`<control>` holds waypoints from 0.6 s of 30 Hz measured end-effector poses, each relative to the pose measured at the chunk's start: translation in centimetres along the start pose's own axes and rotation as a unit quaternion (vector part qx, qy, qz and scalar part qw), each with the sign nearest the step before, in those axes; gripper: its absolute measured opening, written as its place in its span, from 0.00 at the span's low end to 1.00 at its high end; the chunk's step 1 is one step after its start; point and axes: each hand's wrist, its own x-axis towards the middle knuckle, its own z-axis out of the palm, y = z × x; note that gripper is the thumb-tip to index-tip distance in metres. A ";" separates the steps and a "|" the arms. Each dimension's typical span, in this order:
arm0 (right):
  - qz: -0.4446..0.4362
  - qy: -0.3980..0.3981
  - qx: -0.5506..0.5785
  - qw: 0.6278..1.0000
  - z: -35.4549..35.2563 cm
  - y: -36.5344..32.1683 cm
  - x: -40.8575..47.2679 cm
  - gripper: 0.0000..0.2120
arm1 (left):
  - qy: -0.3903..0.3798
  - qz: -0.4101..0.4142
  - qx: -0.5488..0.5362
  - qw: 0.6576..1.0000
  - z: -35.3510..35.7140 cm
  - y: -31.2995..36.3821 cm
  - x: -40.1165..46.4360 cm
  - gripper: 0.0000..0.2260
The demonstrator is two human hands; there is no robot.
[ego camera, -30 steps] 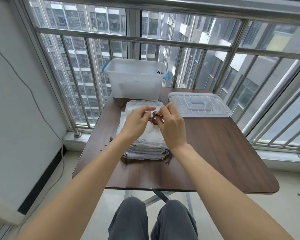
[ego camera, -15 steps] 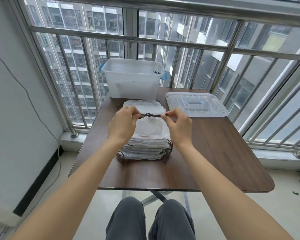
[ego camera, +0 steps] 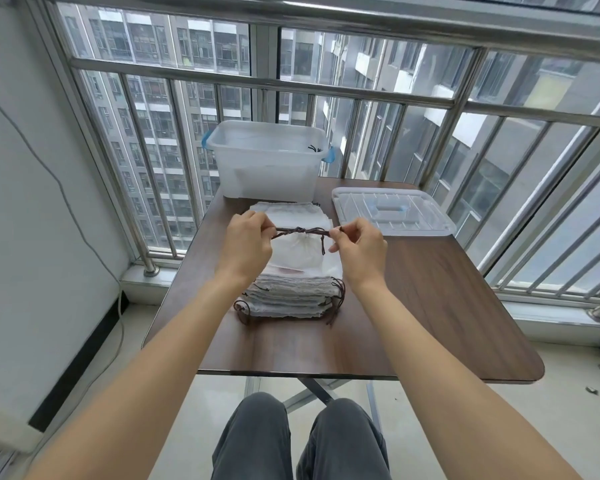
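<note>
Above bag stack [ego camera: 291, 296] | both hands raised, left hand [ego camera: 248, 245] and right hand [ego camera: 359, 252] pinching drawstring [ego camera: 300, 231] ends taut

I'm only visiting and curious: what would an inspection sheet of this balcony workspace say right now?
Surface: brown wood-look table, flat.
Job's things: white drawstring bag, its dark cord knotted midway, over a stack of like bags; open clear bin behind; lid flat at the right.
Clutter: small object on the floor at right, too small to tell.
Hands: left hand and right hand each pinch one end of the cord, taut between them.
Cables: thin wire down the left wall.
Surroundings: metal railing, tower blocks beyond.
</note>
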 end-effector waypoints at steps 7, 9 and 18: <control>0.042 0.019 0.067 0.997 -0.3 -1.0 0.1 0.12 | -0.163 -0.031 -0.132 0.977 -0.8 0.0 -0.7 0.11; 0.062 0.021 0.101 0.993 -0.6 -1.7 0.2 0.11 | -0.200 -0.010 -0.101 0.974 -0.8 0.1 -0.7 0.24; 0.363 -0.195 0.153 0.898 -0.7 -3.6 1.2 0.37 | -0.079 0.110 -0.031 0.990 1.2 3.0 0.4 0.08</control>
